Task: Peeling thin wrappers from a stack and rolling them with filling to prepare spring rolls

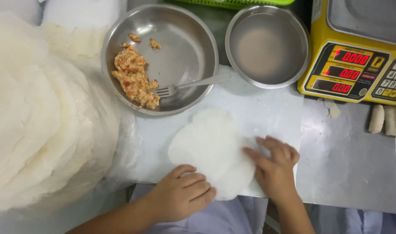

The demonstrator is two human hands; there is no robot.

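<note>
A round white rice-paper sheet (209, 149) lies flat on a white cutting board (267, 108). My left hand (180, 195) rests on the sheet's near-left edge with fingers curled and pressed down. My right hand (274, 167) lies on the sheet's right edge, fingers spread flat. Neither hand grips anything. Above the sheet stands a steel bowl (193, 39) with orange-flecked minced filling (135, 78) and a fork (193, 84) leaning on its rim.
A tall stack of rice-paper sheets (29, 121) fills the left side. A second steel bowl (267, 45) holds cloudy water. A yellow digital scale (358, 60) sits at the top right, with finished white rolls (386, 119) below it on the steel table (345, 164).
</note>
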